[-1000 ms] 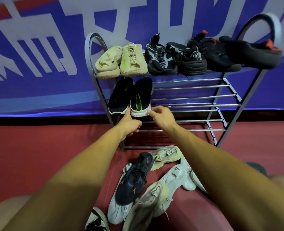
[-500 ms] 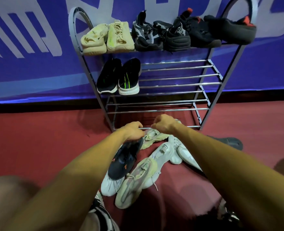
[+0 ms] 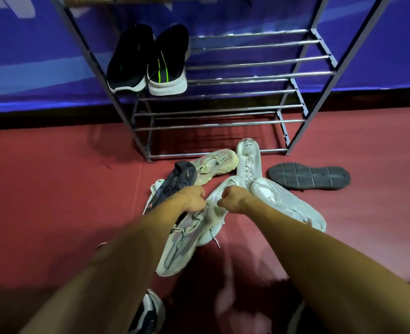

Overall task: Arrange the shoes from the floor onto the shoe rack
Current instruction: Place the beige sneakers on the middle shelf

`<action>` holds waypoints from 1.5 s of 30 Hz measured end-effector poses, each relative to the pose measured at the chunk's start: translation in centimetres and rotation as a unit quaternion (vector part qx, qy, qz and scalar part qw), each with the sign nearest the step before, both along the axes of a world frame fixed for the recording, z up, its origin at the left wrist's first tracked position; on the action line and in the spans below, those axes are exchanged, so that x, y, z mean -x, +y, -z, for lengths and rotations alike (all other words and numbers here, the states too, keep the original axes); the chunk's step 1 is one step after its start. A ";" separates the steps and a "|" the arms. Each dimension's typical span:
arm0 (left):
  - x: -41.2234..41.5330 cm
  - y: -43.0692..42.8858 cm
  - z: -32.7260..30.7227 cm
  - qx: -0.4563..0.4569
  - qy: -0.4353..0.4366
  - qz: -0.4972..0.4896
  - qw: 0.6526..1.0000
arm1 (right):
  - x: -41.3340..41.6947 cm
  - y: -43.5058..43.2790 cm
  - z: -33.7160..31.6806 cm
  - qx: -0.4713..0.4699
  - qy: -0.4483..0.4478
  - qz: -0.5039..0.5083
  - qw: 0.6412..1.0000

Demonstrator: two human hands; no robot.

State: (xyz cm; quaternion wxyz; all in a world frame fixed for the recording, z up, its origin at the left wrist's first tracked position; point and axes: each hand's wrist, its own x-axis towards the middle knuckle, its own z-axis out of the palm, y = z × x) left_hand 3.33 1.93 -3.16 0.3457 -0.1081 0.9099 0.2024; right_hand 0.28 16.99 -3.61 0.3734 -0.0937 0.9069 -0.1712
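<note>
Several shoes lie in a pile on the red floor [image 3: 54, 201] in front of the metal shoe rack [image 3: 247, 75]. My left hand [image 3: 192, 200] is closed on the heel of a pale sneaker [image 3: 179, 244] at the front of the pile. Beside it, my right hand [image 3: 232, 198] is closed at the collar of a white sneaker [image 3: 211, 233] lying against the pale one. A dark sneaker [image 3: 179, 177] and a cream sneaker [image 3: 216, 162] lie behind my hands. A pair of black shoes [image 3: 148, 61] with green stripes sits at the left of the rack's middle shelf.
Two more white sneakers [image 3: 288, 203] lie right of my hands, and a black shoe [image 3: 309, 175] rests sole up beyond them. Another dark shoe [image 3: 148, 314] shows at the bottom edge. The rack's lower bars [image 3: 223, 124] are bare. A blue banner [image 3: 30, 68] hangs behind.
Both hands came down from the black pair on the middle shelf to the floor pile and closed on the pale and white sneakers. The view tilted downward.
</note>
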 end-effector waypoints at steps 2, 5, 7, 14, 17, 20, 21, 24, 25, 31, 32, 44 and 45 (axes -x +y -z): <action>-0.1 -0.4 1.4 0.001 -0.016 0.007 1.000 | -0.2 -0.2 1.3 -0.003 -0.028 0.005 1.000; 0.0 -1.2 3.2 0.008 -0.031 0.005 0.999 | -0.7 -1.0 3.1 -0.002 -0.032 0.006 0.999; 0.1 -1.5 4.3 0.009 -0.037 -0.002 0.999 | -0.9 -1.4 4.0 -0.003 -0.033 0.004 0.999; 0.2 -1.4 7.4 0.006 -0.066 -0.021 0.998 | -0.5 -2.6 5.8 0.027 -0.053 0.073 0.996; 0.0 -1.2 7.3 0.004 -0.074 -0.037 0.997 | -1.0 -2.7 5.9 0.034 -0.027 0.063 0.997; 0.0 -1.5 6.4 0.009 -0.064 -0.041 0.997 | -1.6 -2.4 5.1 0.051 0.006 0.049 0.997; 0.0 -1.5 5.8 0.010 -0.055 -0.043 0.998 | -1.5 -2.2 4.8 0.057 0.014 0.045 0.997; 0.4 -1.5 4.2 -0.005 -0.018 -0.058 0.998 | -0.6 -1.8 3.0 0.052 0.033 0.050 0.997; 0.5 -1.3 3.4 -0.011 -0.005 -0.056 0.998 | -0.1 -1.7 2.2 0.052 0.044 0.048 0.997; 1.7 -0.1 -2.8 -0.006 0.040 -0.032 0.999 | 1.5 -1.0 -3.9 0.034 0.117 0.007 0.993; 1.8 -0.1 -3.9 -0.001 0.045 -0.029 0.999 | 1.5 -1.1 -4.9 0.026 0.129 -0.003 0.991; 3.3 -1.6 -19.9 -0.036 0.150 0.041 0.987 | 5.4 0.8 -18.7 0.106 0.253 -0.021 0.961; 3.6 -1.6 -21.0 -0.050 0.153 0.041 0.986 | 5.8 1.1 -20.0 0.114 0.267 -0.022 0.957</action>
